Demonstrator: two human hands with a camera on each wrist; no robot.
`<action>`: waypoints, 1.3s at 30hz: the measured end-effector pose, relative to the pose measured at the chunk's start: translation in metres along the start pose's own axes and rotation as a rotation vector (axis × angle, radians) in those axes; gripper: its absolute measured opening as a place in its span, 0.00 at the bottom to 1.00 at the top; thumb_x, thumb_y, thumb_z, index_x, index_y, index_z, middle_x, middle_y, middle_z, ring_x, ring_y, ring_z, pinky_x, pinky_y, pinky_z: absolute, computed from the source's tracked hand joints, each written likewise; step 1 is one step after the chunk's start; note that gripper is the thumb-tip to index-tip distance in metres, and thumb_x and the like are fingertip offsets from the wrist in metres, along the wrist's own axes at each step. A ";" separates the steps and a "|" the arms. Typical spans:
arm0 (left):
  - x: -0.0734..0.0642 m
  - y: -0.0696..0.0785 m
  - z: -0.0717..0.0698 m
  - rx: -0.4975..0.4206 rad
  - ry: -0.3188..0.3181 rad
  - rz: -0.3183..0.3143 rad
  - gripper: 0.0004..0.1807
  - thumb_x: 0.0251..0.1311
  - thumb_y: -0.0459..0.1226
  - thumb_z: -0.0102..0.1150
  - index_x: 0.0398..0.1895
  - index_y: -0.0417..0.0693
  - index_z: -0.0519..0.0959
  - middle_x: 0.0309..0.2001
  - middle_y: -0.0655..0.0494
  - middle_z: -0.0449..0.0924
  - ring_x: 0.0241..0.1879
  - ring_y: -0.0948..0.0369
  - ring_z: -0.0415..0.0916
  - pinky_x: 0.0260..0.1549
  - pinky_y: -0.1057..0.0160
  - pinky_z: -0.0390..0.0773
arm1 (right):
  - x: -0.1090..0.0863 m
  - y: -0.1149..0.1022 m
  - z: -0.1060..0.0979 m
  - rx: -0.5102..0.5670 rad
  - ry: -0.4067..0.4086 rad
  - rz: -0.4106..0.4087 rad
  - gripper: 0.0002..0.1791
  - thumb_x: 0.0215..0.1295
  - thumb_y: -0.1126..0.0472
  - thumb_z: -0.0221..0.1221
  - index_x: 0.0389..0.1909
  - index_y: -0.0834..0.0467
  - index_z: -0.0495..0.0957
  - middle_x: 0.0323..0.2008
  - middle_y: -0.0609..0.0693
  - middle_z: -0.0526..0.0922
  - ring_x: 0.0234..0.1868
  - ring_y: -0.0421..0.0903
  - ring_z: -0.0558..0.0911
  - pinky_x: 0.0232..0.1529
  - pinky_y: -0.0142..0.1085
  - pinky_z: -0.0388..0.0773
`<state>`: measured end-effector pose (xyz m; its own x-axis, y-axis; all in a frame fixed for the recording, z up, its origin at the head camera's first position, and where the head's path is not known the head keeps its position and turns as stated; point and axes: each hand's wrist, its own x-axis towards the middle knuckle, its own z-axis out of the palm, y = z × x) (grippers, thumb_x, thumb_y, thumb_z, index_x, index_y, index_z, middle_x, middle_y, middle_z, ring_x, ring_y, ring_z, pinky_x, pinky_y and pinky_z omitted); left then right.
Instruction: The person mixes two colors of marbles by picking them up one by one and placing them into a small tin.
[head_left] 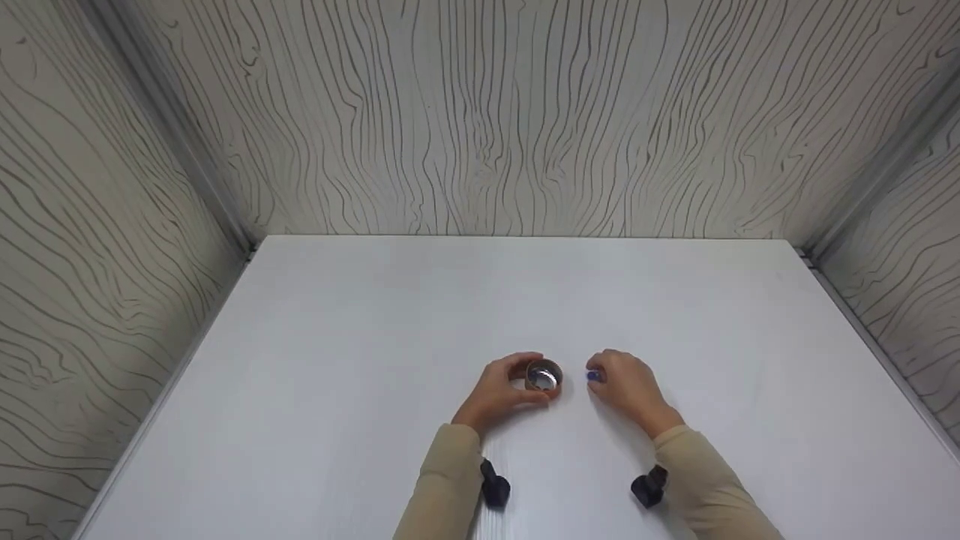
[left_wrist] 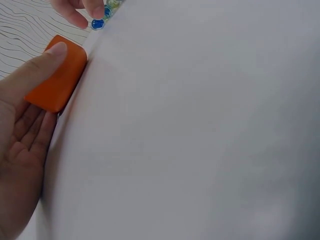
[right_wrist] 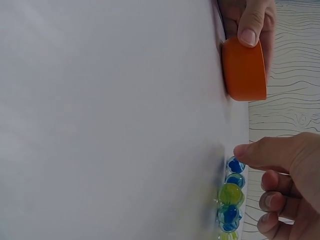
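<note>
A small round orange cup (left_wrist: 65, 75), silvery and shiny inside, stands upright on the white table, its mouth facing up in the head view. My left hand (head_left: 501, 386) grips it from the left, thumb (left_wrist: 42, 70) along the near wall and fingers behind. To its right, my right hand (head_left: 624, 382) has its fingers curled at a clear blue marble (head_left: 594, 376), with the thumb tip (right_wrist: 242, 151) against it. Several blue and yellow-green glass marbles (right_wrist: 230, 194) line up beside that one in the right wrist view; the hand hides most of them in the head view.
The white table (head_left: 337, 322) reaches back to a wall (head_left: 480, 120) with a wood-grain pattern. Side walls (head_left: 112, 247) with the same pattern flank it. A black wrist camera (head_left: 495, 486) sits at the left sleeve, another black camera (head_left: 649, 486) at the right.
</note>
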<state>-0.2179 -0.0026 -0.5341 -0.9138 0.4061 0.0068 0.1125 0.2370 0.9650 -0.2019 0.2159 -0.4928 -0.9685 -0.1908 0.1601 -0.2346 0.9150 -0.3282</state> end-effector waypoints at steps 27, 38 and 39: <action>0.001 0.000 0.001 0.026 0.008 -0.009 0.37 0.44 0.38 0.76 0.61 0.50 0.74 0.58 0.54 0.80 0.58 0.58 0.78 0.66 0.56 0.71 | 0.003 0.003 0.002 -0.003 -0.023 0.018 0.10 0.49 0.69 0.66 0.35 0.64 0.84 0.34 0.58 0.87 0.39 0.55 0.85 0.44 0.48 0.83; 0.001 -0.001 0.001 0.045 0.009 -0.001 0.36 0.43 0.37 0.76 0.60 0.51 0.75 0.57 0.54 0.81 0.58 0.58 0.79 0.65 0.56 0.72 | 0.001 0.003 0.002 -0.004 -0.042 0.039 0.09 0.51 0.68 0.67 0.35 0.63 0.84 0.33 0.57 0.86 0.38 0.54 0.85 0.45 0.48 0.82; 0.001 -0.001 0.001 0.048 0.010 0.002 0.35 0.44 0.37 0.76 0.60 0.51 0.75 0.57 0.54 0.81 0.58 0.58 0.79 0.65 0.55 0.72 | 0.001 0.003 0.003 -0.004 -0.043 0.038 0.08 0.51 0.68 0.67 0.35 0.63 0.84 0.33 0.57 0.86 0.38 0.54 0.85 0.45 0.48 0.82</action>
<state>-0.2180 -0.0014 -0.5349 -0.9173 0.3980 0.0116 0.1329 0.2785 0.9512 -0.2040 0.2176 -0.4962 -0.9795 -0.1707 0.1071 -0.1970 0.9233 -0.3297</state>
